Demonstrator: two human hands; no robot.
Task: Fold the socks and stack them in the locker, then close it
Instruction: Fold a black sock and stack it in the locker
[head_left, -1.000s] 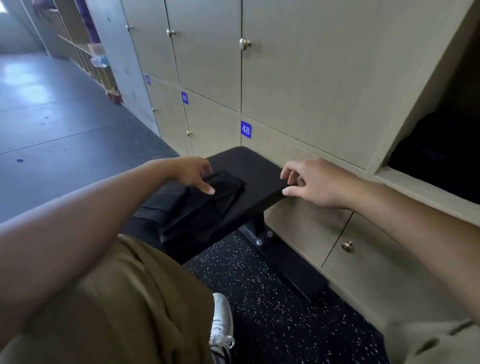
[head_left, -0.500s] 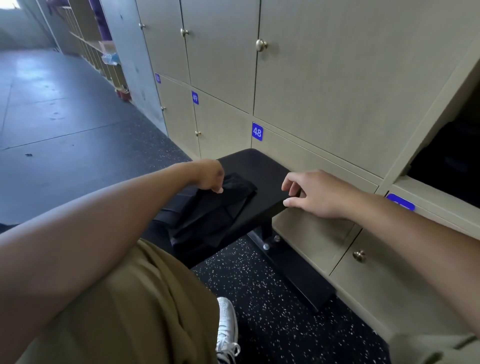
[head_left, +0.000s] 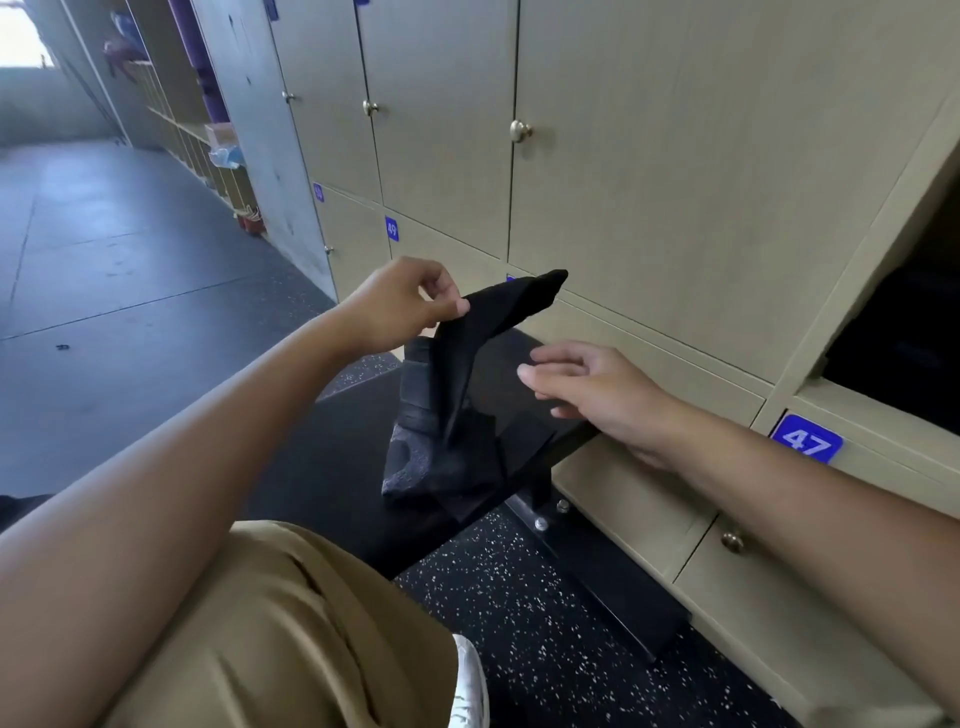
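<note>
The open locker (head_left: 904, 358) stood well to the right of my right-hand fingers, its door swung wide. Its inside was dark; something black seemed to lie in it, but I could not make out what. The frame edge cut the compartment off on the right. The closed lockers (head_left: 649, 171) ran behind my fingertips, each with a small brass knob.

My left hand (head_left: 395, 306) pinched a black sock (head_left: 488, 332) between thumb and forefinger near one end and held it raised, so that the end past my fingers pointed toward the lockers while the rest drooped below them. Under my left fingers the remaining socks (head_left: 431, 441) lay in a dark heap on the black bench (head_left: 524, 431). Black on black, I could not count them, nor tell where the hanging sock ended and the heap began.

My right hand (head_left: 597, 395) hovered just right of the raised sock, fingers (head_left: 545, 382) loose and straight, gripping nothing, not touching the cloth. A blue plate reading 47 (head_left: 806, 440) sat below my right forearm. My khaki trousers (head_left: 280, 629) and a white shoe (head_left: 470, 691) were cut off at the bottom.
</note>
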